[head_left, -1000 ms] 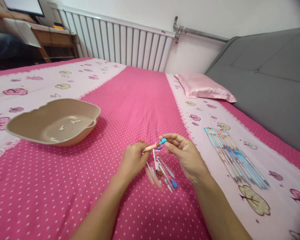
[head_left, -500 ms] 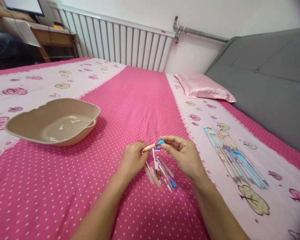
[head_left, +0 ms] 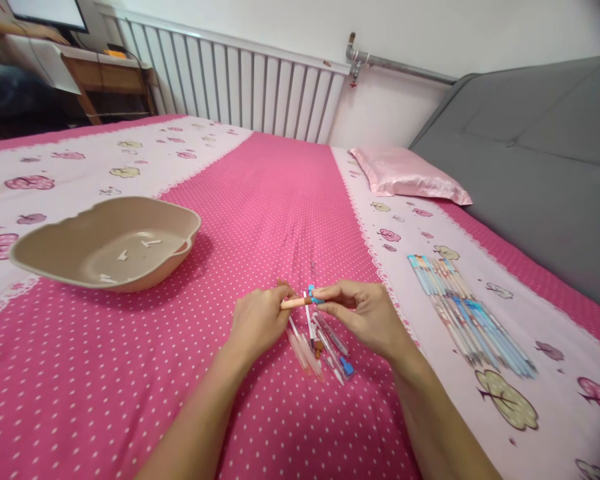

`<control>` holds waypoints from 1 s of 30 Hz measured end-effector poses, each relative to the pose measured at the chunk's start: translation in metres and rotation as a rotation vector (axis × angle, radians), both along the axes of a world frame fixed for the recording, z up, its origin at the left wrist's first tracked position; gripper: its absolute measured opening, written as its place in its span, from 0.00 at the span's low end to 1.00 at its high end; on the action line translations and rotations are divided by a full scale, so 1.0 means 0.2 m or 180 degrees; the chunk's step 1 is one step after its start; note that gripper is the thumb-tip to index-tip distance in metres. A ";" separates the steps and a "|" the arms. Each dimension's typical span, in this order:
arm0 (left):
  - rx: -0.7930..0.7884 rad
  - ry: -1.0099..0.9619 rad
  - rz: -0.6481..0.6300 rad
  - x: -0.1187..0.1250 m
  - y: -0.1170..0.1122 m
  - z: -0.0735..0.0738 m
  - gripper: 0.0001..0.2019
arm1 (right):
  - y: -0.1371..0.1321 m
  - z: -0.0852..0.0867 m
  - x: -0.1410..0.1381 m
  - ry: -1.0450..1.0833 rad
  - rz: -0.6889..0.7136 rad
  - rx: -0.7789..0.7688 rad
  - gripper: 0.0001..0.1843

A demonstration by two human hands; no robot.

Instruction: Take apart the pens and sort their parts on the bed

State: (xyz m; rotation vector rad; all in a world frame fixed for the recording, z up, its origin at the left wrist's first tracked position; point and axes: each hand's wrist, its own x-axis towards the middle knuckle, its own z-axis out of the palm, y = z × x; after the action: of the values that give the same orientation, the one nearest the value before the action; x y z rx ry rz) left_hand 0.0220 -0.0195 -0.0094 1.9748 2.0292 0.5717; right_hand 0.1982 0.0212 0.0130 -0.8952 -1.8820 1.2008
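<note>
Between my hands lies a peach-coloured pen (head_left: 294, 304) with a brown band, held nearly level. My left hand (head_left: 261, 319) is closed round its plain end. At the other end, my right hand (head_left: 364, 308) pinches a small blue piece (head_left: 314, 297) with thumb and fingertips; whether it is fully seated on the pen I cannot tell. Just below on the bed is a loose pile of pen parts: clear tubes (head_left: 331, 335), pinkish barrels (head_left: 305, 355), thin white refills (head_left: 309, 321), a brown piece (head_left: 319, 348) and a blue cap (head_left: 347, 367).
A beige basin (head_left: 105, 243) with several white bits stands on the left of the bed. Rows of assembled-looking pens (head_left: 470, 317) lie at the right. Farther back are a pink pillow (head_left: 407, 175), a grey headboard (head_left: 535, 153) and a radiator (head_left: 230, 80). Another person's hand (head_left: 47, 33) rests at a desk.
The pen has turned from slanted to nearly level. My right hand has shifted slightly left and down, its fingers now covering more of the blue piece. My left hand has moved slightly left.
</note>
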 end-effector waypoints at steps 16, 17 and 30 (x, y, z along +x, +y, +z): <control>-0.0043 0.0560 0.0230 0.01 -0.02 0.03 0.15 | 0.00 -0.01 -0.03 -0.0063 0.0015 -0.0795 0.16; -0.0056 0.0559 0.0234 0.01 -0.02 0.03 0.15 | 0.00 -0.01 -0.03 -0.0088 -0.0010 -0.0812 0.17; -0.0160 0.0570 0.0359 0.03 -0.02 0.03 0.15 | -0.01 -0.02 -0.05 -0.0258 0.0053 -0.1185 0.21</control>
State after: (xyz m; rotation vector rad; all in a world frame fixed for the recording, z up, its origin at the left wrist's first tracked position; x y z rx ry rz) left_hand 0.0288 -0.0230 -0.0034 1.9547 2.2493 0.3739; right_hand 0.1885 0.0198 0.0090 -1.1408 -1.7589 1.5781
